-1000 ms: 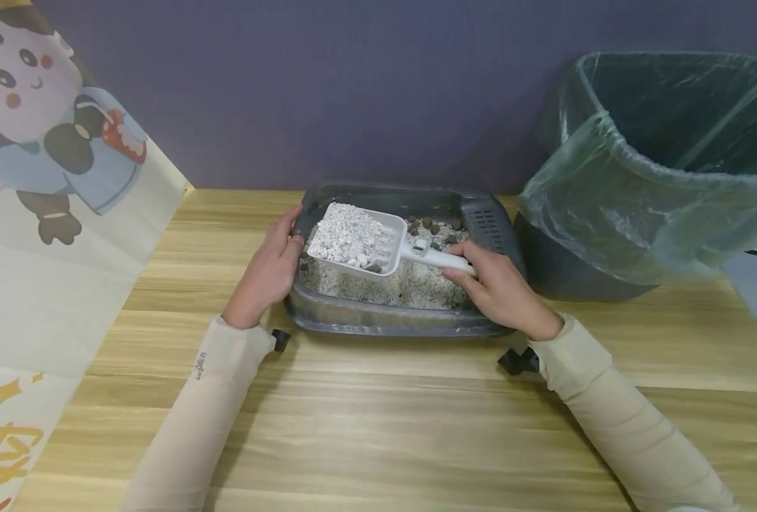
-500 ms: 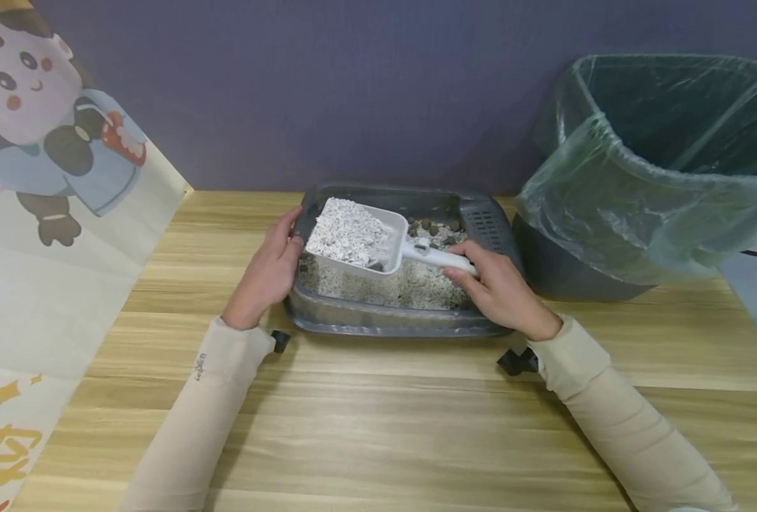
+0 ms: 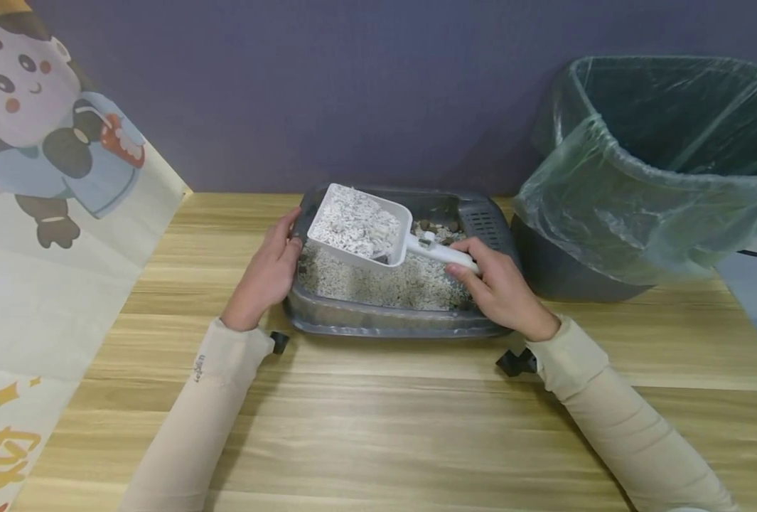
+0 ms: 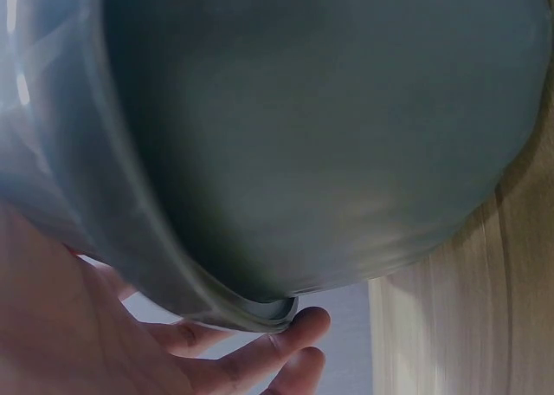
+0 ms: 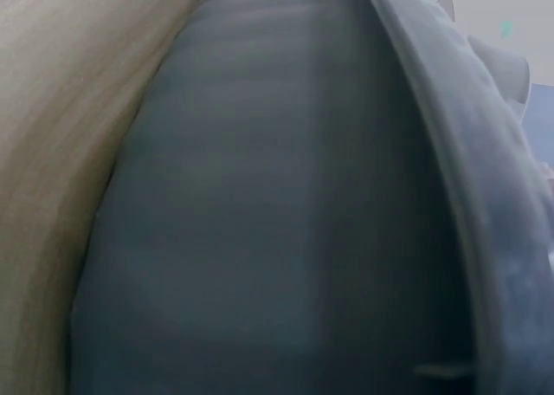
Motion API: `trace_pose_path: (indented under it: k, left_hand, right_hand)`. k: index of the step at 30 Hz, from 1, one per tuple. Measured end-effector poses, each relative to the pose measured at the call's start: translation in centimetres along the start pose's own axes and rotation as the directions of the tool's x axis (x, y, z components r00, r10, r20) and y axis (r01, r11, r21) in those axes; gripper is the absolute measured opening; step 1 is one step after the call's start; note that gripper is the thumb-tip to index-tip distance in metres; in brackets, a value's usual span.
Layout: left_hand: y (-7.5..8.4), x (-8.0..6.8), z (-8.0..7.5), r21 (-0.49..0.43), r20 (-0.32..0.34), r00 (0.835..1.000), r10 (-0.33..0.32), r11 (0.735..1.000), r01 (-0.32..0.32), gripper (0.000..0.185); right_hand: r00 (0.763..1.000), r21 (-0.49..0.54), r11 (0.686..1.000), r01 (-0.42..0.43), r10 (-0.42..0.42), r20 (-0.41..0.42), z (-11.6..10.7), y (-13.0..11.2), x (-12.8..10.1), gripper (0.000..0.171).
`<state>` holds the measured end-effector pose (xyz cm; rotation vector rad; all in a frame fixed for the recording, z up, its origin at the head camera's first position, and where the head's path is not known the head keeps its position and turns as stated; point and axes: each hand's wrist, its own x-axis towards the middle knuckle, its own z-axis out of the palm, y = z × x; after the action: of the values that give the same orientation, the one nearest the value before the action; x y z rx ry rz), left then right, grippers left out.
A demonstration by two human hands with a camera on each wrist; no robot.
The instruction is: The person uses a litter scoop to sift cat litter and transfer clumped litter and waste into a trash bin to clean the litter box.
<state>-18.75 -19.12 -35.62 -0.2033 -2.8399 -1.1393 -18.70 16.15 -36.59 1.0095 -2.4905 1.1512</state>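
While held, white scoop [image 3: 362,229] brims with pale litter [image 3: 355,225].

White scoop [image 3: 360,227], grey tray [image 3: 384,320]

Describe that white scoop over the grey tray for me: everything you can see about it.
The white scoop looks like plastic, with a broad, walled bowl and a narrow handle. It is loaded with pale, grainy litter. It is tilted, its front edge raised toward the back left, and it hangs above the litter in the grey tray, apart from it. The right hand grips its handle. The left hand rests on the tray's left rim, not on the scoop.
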Motion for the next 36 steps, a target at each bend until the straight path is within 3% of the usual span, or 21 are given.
trace_pose_path:
  k: [16,36]
  left_hand:
    - [0.11,-0.02,-0.05,0.000,-0.001,1.000,-0.007,1.000,0.007,0.052]
    - [-0.11,0.12,-0.02,-0.009,0.011,1.000,-0.001,1.000,0.001,0.052]
  right_hand:
    - [0.998,0.031,0.999,0.012,-0.010,-0.056,0.08,0.24,-0.21,0.021]
    - [0.999,-0.010,0.999,-0.042,0.042,-0.006,0.13,-0.05,-0.02,0.020]
